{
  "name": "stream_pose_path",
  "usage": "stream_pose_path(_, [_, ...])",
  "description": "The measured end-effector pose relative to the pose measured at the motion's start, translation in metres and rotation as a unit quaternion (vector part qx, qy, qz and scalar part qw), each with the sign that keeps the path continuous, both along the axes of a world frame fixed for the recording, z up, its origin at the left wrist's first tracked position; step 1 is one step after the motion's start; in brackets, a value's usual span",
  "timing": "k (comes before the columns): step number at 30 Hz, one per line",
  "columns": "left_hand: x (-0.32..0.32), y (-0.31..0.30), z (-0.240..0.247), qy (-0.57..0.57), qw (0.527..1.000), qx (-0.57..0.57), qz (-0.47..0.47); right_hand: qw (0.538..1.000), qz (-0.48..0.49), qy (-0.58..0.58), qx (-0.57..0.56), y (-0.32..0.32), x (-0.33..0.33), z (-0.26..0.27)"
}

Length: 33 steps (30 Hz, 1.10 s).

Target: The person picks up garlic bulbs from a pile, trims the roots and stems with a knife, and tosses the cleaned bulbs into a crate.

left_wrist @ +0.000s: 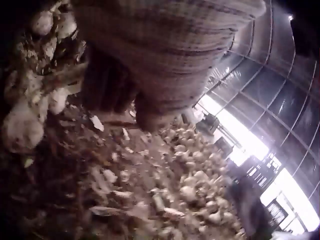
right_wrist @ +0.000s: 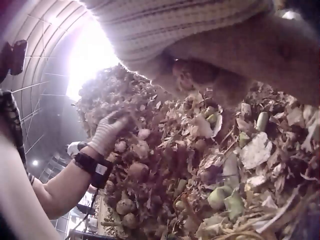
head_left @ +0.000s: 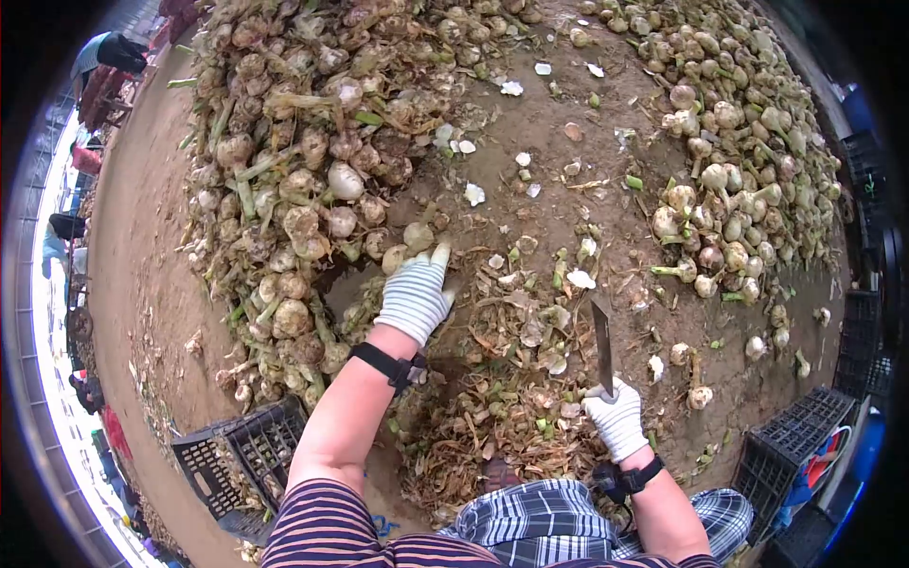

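My left hand (head_left: 417,295), in a striped white glove, reaches to the inner edge of the left garlic pile (head_left: 284,180). Its fingers are extended beside a garlic bulb (head_left: 418,236), the fingertips right at it. From the side, the right wrist view shows this left hand (right_wrist: 107,134) with fingers spread over the heap. In a matching glove, my right hand (head_left: 617,418) grips a knife. The long, dark knife blade (head_left: 602,343) points away from me, and the handle is hidden in the fist.
Dry peelings and cut stems (head_left: 511,407) lie heaped between my arms. A second garlic pile (head_left: 729,208) spreads along the right, with pale scraps on the soil between. Black crates stand at lower left (head_left: 241,454) and lower right (head_left: 791,445). Another person (head_left: 109,52) is at upper left.
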<state>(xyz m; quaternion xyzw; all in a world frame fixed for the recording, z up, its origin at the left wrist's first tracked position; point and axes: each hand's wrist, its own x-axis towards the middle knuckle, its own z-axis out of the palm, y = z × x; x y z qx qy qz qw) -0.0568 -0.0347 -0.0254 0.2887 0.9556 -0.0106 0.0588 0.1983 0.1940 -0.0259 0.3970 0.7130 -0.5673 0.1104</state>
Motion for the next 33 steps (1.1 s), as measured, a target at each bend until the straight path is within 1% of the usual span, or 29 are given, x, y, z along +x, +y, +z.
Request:
stream_pose_path(1, [-0.002, 0.003, 0.004, -0.038, 0.993, 0.108, -0.010, 1.000, 0.005, -0.013, 0.008, 0.002, 0.003, -0.002])
stream_pose_path(2, [-0.004, 0.009, 0.018, -0.075, 0.974, 0.214, -0.018, 0.999, 0.012, -0.025, 0.017, 0.004, 0.005, -0.004])
stream_pose_path(3, [-0.015, 0.012, 0.036, -0.015, 0.985, 0.156, -0.072, 0.999, 0.015, -0.016, 0.029, 0.006, 0.008, -0.008])
stream_pose_path(4, [-0.028, 0.008, 0.032, 0.045, 0.982, 0.156, -0.099, 0.999, 0.014, -0.020, 0.030, 0.006, 0.012, -0.010])
stream_pose_path(5, [-0.048, 0.001, 0.019, 0.096, 0.982, 0.046, -0.159, 1.000, -0.004, -0.013, 0.012, 0.006, 0.013, -0.012])
stream_pose_path(6, [-0.067, -0.001, 0.009, 0.148, 0.963, -0.066, -0.216, 1.000, -0.022, -0.005, -0.005, 0.006, 0.012, -0.014])
stream_pose_path(7, [-0.077, 0.006, 0.016, 0.066, 0.941, -0.209, -0.257, 1.000, -0.006, -0.010, 0.010, 0.006, 0.011, -0.014])
stream_pose_path(8, [-0.086, 0.012, 0.022, -0.020, 0.892, -0.347, -0.290, 1.000, -0.007, -0.011, 0.012, 0.005, 0.011, -0.014])
stream_pose_path(9, [-0.098, 0.015, 0.014, -0.065, 0.876, -0.392, -0.275, 1.000, 0.001, -0.014, 0.015, 0.004, 0.010, -0.016])
stream_pose_path(10, [-0.101, 0.018, 0.025, -0.057, 0.871, -0.393, -0.289, 1.000, 0.008, -0.017, 0.018, 0.001, 0.008, -0.015])
stream_pose_path(12, [-0.112, 0.023, 0.032, -0.018, 0.871, -0.405, -0.278, 0.999, 0.010, -0.020, 0.031, -0.002, 0.001, -0.007])
stream_pose_path(13, [-0.114, 0.027, 0.036, -0.064, 0.889, -0.398, -0.218, 0.999, 0.021, -0.023, 0.039, -0.003, 0.000, -0.005])
stream_pose_path(14, [-0.125, 0.016, 0.020, -0.037, 0.910, -0.354, -0.214, 0.998, 0.031, -0.026, 0.047, -0.004, 0.000, -0.004])
stream_pose_path(15, [-0.129, 0.014, 0.014, -0.052, 0.919, -0.340, -0.194, 0.995, 0.060, -0.031, 0.079, -0.002, 0.002, -0.008])
stream_pose_path(16, [-0.129, 0.015, 0.015, -0.067, 0.927, -0.326, -0.173, 0.995, 0.057, -0.032, 0.078, -0.003, 0.003, -0.007])
stream_pose_path(17, [-0.128, 0.016, 0.015, -0.067, 0.926, -0.327, -0.175, 0.993, 0.068, -0.036, 0.085, -0.003, 0.002, -0.005])
stream_pose_path(19, [-0.121, 0.023, 0.020, -0.144, 0.915, -0.370, -0.067, 0.992, 0.079, -0.038, 0.094, -0.002, -0.001, 0.001])
stream_pose_path(20, [-0.102, 0.037, 0.048, -0.172, 0.919, -0.347, -0.068, 0.992, 0.076, -0.043, 0.094, -0.003, -0.002, 0.005])
stream_pose_path(22, [-0.088, 0.001, 0.005, -0.139, 0.958, -0.214, -0.130, 0.992, 0.070, -0.048, 0.093, -0.001, -0.003, 0.005])
stream_pose_path(24, [-0.079, -0.007, 0.003, -0.178, 0.968, -0.178, -0.016, 0.986, 0.109, -0.044, 0.121, 0.001, 0.000, 0.001])
stream_pose_path(25, [-0.070, -0.013, 0.014, -0.209, 0.970, -0.124, 0.004, 0.965, 0.176, -0.057, 0.185, 0.003, -0.006, 0.001])
stream_pose_path(26, [-0.058, -0.024, 0.004, -0.211, 0.969, -0.126, -0.001, 0.966, 0.172, -0.061, 0.184, 0.003, -0.013, 0.006])
stream_pose_path(27, [-0.044, -0.037, -0.014, -0.299, 0.942, 0.128, 0.080, 0.954, 0.203, -0.021, 0.221, 0.002, -0.020, 0.015])
stream_pose_path(28, [-0.028, -0.046, -0.025, -0.367, 0.838, 0.371, 0.157, 0.937, 0.234, 0.017, 0.259, 0.001, -0.027, 0.026])
stream_pose_path(30, [0.018, -0.018, 0.029, -0.434, 0.747, 0.471, 0.179, 0.930, 0.276, 0.056, 0.238, -0.001, -0.046, 0.048])
stream_pose_path(32, [0.048, -0.004, 0.042, -0.502, 0.641, 0.559, 0.157, 0.910, 0.320, 0.085, 0.251, -0.004, -0.058, 0.053])
stream_pose_path(33, [0.059, -0.001, 0.048, -0.520, 0.644, 0.528, 0.188, 0.906, 0.335, 0.081, 0.246, -0.005, -0.062, 0.056])
